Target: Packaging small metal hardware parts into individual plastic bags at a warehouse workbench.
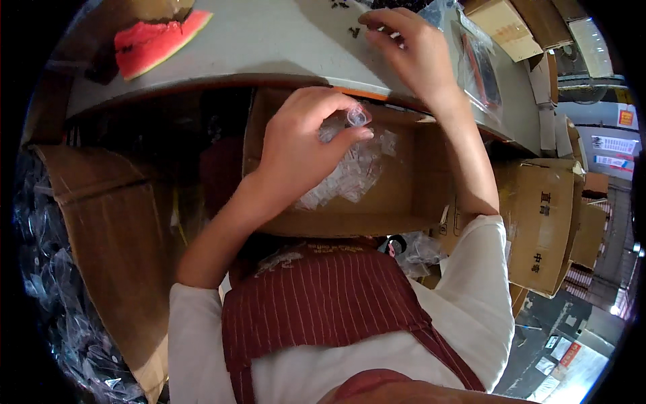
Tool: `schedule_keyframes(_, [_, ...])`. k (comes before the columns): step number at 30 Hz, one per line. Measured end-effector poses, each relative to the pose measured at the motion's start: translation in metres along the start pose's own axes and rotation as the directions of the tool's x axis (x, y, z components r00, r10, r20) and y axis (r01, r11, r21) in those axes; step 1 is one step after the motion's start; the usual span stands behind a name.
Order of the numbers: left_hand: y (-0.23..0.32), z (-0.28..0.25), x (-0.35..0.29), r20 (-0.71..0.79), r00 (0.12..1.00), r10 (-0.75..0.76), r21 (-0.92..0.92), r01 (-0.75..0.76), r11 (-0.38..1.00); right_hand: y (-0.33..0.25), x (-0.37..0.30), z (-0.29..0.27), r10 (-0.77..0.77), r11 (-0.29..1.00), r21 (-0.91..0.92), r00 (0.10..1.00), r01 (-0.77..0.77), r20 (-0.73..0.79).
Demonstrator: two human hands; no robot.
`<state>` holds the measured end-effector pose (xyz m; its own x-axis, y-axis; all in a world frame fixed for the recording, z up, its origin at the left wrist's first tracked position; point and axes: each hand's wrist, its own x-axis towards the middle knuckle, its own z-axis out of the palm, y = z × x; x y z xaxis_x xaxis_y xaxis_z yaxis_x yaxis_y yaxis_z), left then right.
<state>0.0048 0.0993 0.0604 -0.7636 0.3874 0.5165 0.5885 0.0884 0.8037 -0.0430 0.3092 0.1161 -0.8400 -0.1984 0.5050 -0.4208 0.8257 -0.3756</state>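
My left hand (306, 135) is curled above an open cardboard box, thumb and fingers closed round a small clear plastic bag (356, 118) whose mouth forms a round opening. Below it, many small clear plastic packets (353, 176) lie loose in the cardboard box (387, 219). Over the grey table, my right hand (417, 57) has its thumb and fingertips brought together; what they hold, if anything, is too small to make out. Small dark pieces (354, 31) lie on the tabletop beside those fingertips, with several more near the top edge of the view.
A slice of watermelon (158, 44) rests on the grey table (269, 40) at the left. Clear plastic packaging (479, 74) lies at the table's right. Cardboard boxes (538, 215) stand to the right, another carton (111, 222) to the left, beside a heap of clear-wrapped dark items (57, 296).
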Motion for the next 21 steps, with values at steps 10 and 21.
schedule_keyframes(10, [-0.003, -0.013, -0.003, -0.04, 0.996, -0.084, 0.014, 0.085, 0.996, 0.01, -0.011, 0.0, 0.067, 0.993, -0.092, 0.998, -0.067, -0.007])
schedule_keyframes(21, [-0.001, -0.009, -0.004, 0.008, 0.998, -0.067, 0.038, 0.067, 0.997, 0.005, -0.031, 0.001, -0.078, 0.975, -0.212, 0.996, 0.069, -0.037])
